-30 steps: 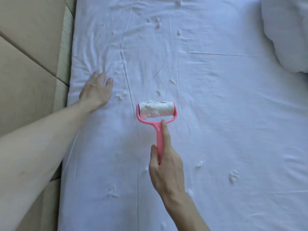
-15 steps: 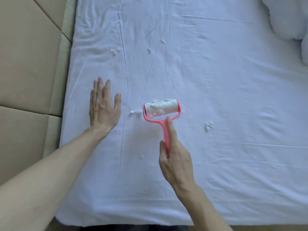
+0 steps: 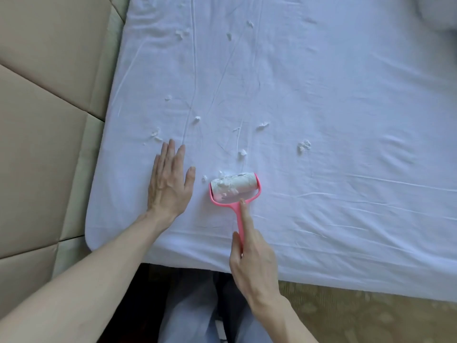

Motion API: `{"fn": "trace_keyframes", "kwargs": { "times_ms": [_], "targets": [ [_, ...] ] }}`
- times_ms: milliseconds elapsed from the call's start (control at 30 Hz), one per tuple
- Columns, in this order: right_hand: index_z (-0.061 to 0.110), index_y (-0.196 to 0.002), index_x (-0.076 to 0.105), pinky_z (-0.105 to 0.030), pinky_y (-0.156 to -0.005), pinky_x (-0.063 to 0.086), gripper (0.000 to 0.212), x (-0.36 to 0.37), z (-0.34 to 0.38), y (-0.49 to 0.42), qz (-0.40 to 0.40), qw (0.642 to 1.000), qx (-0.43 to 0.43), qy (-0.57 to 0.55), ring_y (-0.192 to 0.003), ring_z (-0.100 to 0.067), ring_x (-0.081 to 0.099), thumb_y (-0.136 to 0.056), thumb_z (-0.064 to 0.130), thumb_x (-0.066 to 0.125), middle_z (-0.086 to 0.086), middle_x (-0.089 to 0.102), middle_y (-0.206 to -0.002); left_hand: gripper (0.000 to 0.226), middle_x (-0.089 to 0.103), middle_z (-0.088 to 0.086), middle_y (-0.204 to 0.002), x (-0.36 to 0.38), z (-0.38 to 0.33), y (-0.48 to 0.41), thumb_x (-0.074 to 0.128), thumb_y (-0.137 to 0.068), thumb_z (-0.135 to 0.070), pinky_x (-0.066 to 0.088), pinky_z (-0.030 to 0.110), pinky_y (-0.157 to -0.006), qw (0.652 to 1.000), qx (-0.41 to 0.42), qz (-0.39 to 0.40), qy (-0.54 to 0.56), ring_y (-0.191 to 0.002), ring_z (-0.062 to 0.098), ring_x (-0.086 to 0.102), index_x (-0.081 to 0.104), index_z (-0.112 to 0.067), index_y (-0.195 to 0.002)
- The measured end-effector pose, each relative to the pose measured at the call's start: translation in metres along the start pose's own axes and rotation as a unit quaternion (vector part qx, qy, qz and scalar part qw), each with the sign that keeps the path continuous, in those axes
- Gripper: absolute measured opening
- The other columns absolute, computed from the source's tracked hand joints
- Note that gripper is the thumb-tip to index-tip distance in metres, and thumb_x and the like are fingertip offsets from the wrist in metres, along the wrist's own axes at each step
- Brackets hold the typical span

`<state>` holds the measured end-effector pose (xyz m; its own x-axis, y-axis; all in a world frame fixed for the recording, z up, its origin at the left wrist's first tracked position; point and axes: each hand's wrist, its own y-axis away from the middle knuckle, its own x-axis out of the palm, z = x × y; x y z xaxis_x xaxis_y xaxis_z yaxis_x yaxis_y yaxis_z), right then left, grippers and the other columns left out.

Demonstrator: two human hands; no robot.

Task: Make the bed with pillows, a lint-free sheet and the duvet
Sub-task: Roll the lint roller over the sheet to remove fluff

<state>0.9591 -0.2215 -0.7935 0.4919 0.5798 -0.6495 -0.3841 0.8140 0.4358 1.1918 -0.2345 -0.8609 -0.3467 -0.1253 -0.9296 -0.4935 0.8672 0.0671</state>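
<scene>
— Where was the lint roller [image 3: 235, 188]?

— In the right hand [image 3: 254, 263]. Thumb and curled fingers gripped the pink handle, and the forefinger lay straight along it towards the fork. The roll rested on the sheet [image 3: 346, 120] just ahead of that fingertip, thickly coated with white fluff.

— And the left hand [image 3: 170, 184]?

— Flat on the sheet, palm down, holding nothing. Its fingers were straight and close together, and the thumb was spread towards the roller. It lay just beside the roll, apart from it.

— What lay around them?

— Lint. One small scrap [image 3: 204, 178] sat between the left thumb and the roll. Another bit [image 3: 242, 152] lay just beyond the roll, right in front of it. A crumpled clump [image 3: 156, 134] lay just past the left fingertips, and a larger cluster [image 3: 304, 146] lay ahead of the right hand, off to its outer side. Long creases [image 3: 194, 70] ran away from the left fingertips.

— Past the bed?

— Beige padded panels [image 3: 49, 120] met the sheet's edge on the outer side of the left hand. Behind both wrists came the mattress edge, then the person's legs [image 3: 193, 305] in pale blue trousers between the forearms, with patterned carpet [image 3: 371, 315] on the right forearm's outer side. A white bulk [image 3: 440, 16] lay far beyond the right hand, cut off by the frame. I could not tell whether it was a pillow or the duvet.
</scene>
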Motion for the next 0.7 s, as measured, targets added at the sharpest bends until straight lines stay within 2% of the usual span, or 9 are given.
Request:
{"fn": "trace_keyframes", "kwargs": {
  "times_ms": [100,167,233,300,333,400,467,567,700],
  "targets": [
    [0.058,-0.155,-0.002,-0.043,-0.071,0.044,0.08,0.004,-0.002,0.006,-0.009,0.999,0.032,-0.034,-0.073,-0.024,0.053,-0.102,0.024,0.046,0.003,0.053,-0.077,0.063,0.017,0.012,-0.169,0.004,0.002,0.019,0.033,-0.105,-0.042,0.002,0.032,-0.128,1.0,0.01,0.01,-0.004,-0.158,0.022,0.007,0.03,-0.01,-0.16],
    [0.059,-0.154,-0.004,-0.041,-0.072,0.044,0.079,0.004,-0.001,0.006,-0.016,0.997,0.05,-0.052,-0.075,-0.022,0.054,-0.103,0.025,0.045,0.004,0.054,-0.077,0.062,0.021,0.014,-0.168,0.007,0.002,0.026,0.038,-0.105,-0.042,0.005,0.033,-0.128,0.997,0.067,0.012,-0.021,-0.158,0.025,0.013,0.033,-0.012,-0.159],
    [0.06,-0.154,-0.004,-0.043,-0.073,0.044,0.078,0.004,0.005,0.001,-0.021,0.997,0.051,-0.05,-0.075,-0.023,0.055,-0.103,0.024,0.044,0.002,0.055,-0.076,0.06,0.033,0.017,-0.163,0.01,0.003,0.031,0.047,-0.103,-0.042,0.018,0.039,-0.127,0.984,0.165,0.014,-0.07,-0.153,0.03,0.028,0.04,-0.014,-0.156],
    [0.059,-0.154,-0.003,-0.043,-0.072,0.045,0.078,0.004,0.012,-0.006,-0.023,0.997,0.056,-0.05,-0.073,-0.023,0.055,-0.103,0.022,0.043,0.0,0.055,-0.074,0.052,0.054,0.016,-0.146,0.012,0.002,0.032,0.057,-0.101,-0.037,0.04,0.044,-0.113,0.973,0.205,-0.011,-0.103,-0.134,0.034,0.052,0.054,-0.014,-0.147],
    [0.059,-0.154,-0.003,-0.042,-0.07,0.044,0.078,0.004,0.016,-0.011,-0.022,0.997,0.06,-0.051,-0.07,-0.022,0.054,-0.103,0.021,0.043,0.0,0.054,-0.073,0.045,0.062,0.013,-0.132,0.011,-0.001,0.031,0.063,-0.098,-0.033,0.047,0.044,-0.1,0.976,0.191,-0.033,-0.1,-0.119,0.033,0.06,0.06,-0.014,-0.139],
    [0.057,-0.155,-0.001,-0.042,-0.067,0.043,0.079,0.002,0.022,-0.022,-0.026,0.997,0.065,-0.045,-0.066,-0.021,0.052,-0.101,0.018,0.042,-0.002,0.054,-0.07,0.032,0.063,0.006,-0.106,0.007,-0.008,0.025,0.073,-0.091,-0.026,0.049,0.042,-0.078,0.987,0.136,-0.061,-0.068,-0.093,0.029,0.06,0.07,-0.017,-0.121],
    [0.053,-0.157,0.001,-0.045,-0.067,0.043,0.08,0.003,0.027,-0.036,-0.033,0.997,0.07,-0.031,-0.065,-0.025,0.052,-0.1,0.016,0.042,-0.004,0.054,-0.07,0.016,0.061,0.003,-0.091,0.005,-0.013,0.014,0.076,-0.088,-0.021,0.048,0.039,-0.068,0.992,0.102,-0.055,-0.041,-0.082,0.028,0.057,0.073,-0.018,-0.103],
    [0.05,-0.158,0.002,-0.042,-0.064,0.043,0.08,0.003,0.039,-0.057,-0.036,0.995,0.087,-0.024,-0.064,-0.027,0.053,-0.098,0.014,0.042,-0.005,0.055,-0.069,0.01,0.06,0.002,-0.079,0.004,-0.014,-0.006,0.079,-0.084,-0.015,0.044,0.036,-0.063,0.994,0.09,-0.043,-0.045,-0.075,0.029,0.057,0.07,-0.017,-0.084],
    [0.053,-0.156,0.004,-0.041,-0.061,0.046,0.081,0.001,0.052,-0.08,-0.042,0.991,0.112,-0.052,-0.063,-0.027,0.055,-0.096,0.012,0.041,-0.006,0.056,-0.069,0.012,0.06,0.003,-0.078,-0.002,-0.014,-0.034,0.073,-0.085,-0.011,0.04,0.036,-0.064,0.996,0.064,-0.031,-0.047,-0.076,0.03,0.056,0.063,-0.015,-0.08]
  ]
}}
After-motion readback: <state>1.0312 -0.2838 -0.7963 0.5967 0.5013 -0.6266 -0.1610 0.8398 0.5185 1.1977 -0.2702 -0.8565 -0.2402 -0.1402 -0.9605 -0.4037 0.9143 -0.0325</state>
